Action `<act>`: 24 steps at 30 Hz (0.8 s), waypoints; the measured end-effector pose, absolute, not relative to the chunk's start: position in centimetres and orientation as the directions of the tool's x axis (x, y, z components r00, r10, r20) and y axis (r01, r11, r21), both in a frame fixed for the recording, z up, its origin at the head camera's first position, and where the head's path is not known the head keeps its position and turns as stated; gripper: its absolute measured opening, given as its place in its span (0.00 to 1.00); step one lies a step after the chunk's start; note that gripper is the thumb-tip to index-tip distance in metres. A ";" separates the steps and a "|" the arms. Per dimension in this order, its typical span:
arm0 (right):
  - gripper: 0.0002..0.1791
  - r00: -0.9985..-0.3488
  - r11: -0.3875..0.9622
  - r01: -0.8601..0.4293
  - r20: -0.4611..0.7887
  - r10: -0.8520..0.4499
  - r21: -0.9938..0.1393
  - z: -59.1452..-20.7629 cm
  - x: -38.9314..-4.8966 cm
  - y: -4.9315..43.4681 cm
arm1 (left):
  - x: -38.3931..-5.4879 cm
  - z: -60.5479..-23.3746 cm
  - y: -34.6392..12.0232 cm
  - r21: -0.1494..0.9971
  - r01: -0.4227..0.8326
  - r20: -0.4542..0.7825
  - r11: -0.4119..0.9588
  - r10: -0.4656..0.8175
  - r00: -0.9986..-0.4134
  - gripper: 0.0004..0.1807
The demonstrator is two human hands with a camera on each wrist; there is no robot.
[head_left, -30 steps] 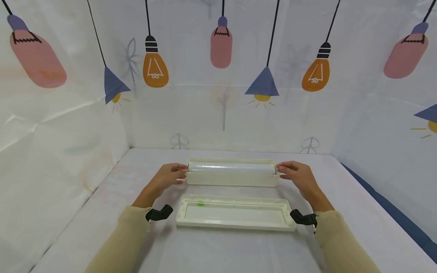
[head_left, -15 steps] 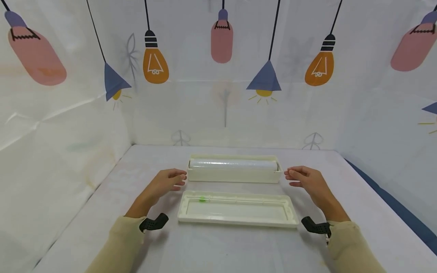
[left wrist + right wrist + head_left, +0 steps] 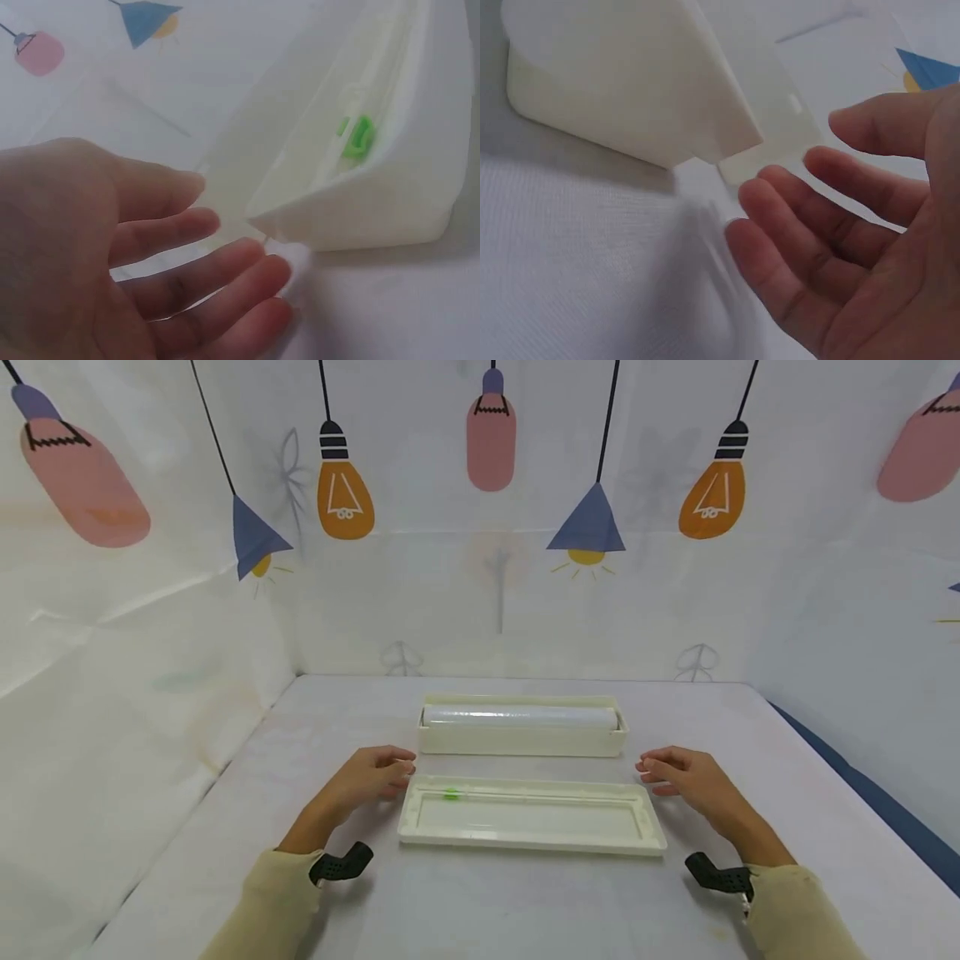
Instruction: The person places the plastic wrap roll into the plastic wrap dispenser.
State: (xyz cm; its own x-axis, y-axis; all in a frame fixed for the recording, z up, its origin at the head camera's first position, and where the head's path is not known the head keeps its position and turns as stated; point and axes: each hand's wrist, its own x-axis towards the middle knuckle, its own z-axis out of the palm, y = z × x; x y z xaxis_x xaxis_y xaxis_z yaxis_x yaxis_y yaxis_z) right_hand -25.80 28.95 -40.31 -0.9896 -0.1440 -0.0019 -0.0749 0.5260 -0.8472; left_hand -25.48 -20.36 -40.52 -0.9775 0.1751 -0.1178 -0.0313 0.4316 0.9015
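A cream-coloured long box [image 3: 521, 742] stands on the table with a roll of clear plastic film [image 3: 517, 717] lying in it. In front of it lies its matching long lid [image 3: 532, 849], inner side up, with a small green slider [image 3: 451, 794] on the rail along its far side. My left hand [image 3: 375, 775] hovers by the lid's far left corner, fingers loosely bent and holding nothing. By the far right corner, my right hand [image 3: 690, 779] is likewise loosely bent around nothing. Both wrist views show a gap between the fingertips and the lid [image 3: 405, 202].
The white-covered table [image 3: 480, 902] reaches back to a pale curtain [image 3: 435, 593] printed with lamps and bulbs. The curtain also encloses the left and right sides. A dark blue strip [image 3: 862, 777] runs along the table's right edge.
Both hands have let go of the film box's ends and come back toward the lid, the right one also moving outward. The box and lid appear to stay in place while the view shifts slightly.
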 end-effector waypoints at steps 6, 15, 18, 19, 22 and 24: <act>0.29 -0.967 0.529 -0.062 -0.081 -0.243 -0.846 -40.3 -25.4 29.4 | -25.4 -40.9 -20.1 0.882 -0.049 -0.159 0.469 0.199 -0.967 0.18; 0.28 -0.942 0.567 -0.057 -0.144 -0.303 -0.821 -40.4 -25.5 29.3 | -25.2 -40.6 -19.9 0.849 -0.019 -0.169 0.528 0.238 -0.956 0.19; 0.26 -0.932 0.588 -0.078 -0.151 -0.329 -0.805 -40.5 -25.5 29.2 | -25.3 -40.8 -19.8 0.843 -0.022 -0.166 0.537 0.222 -0.961 0.18; 0.25 -0.930 0.597 -0.087 -0.149 -0.335 -0.798 -40.5 -25.5 29.2 | -25.3 -41.0 -19.7 0.840 -0.021 -0.162 0.542 0.214 -0.963 0.17; 0.23 -0.934 0.606 -0.103 -0.133 -0.332 -0.789 -40.6 -25.4 29.0 | -25.4 -41.3 -19.6 0.830 -0.011 -0.145 0.557 0.197 -0.970 0.15; 0.21 -0.940 0.605 -0.107 -0.118 -0.320 -0.789 -40.8 -25.3 29.0 | -25.4 -41.5 -19.5 0.827 -0.001 -0.130 0.562 0.190 -0.973 0.14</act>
State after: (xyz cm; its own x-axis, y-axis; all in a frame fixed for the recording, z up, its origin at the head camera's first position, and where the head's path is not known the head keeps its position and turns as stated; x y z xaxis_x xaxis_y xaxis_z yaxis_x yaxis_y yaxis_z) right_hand -25.29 28.99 -40.77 -0.9401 -0.3196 -0.1182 -0.1066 0.6053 -0.7888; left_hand -25.44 -19.53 -41.48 -0.9732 0.1896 -0.1299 -0.0009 0.5624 0.8269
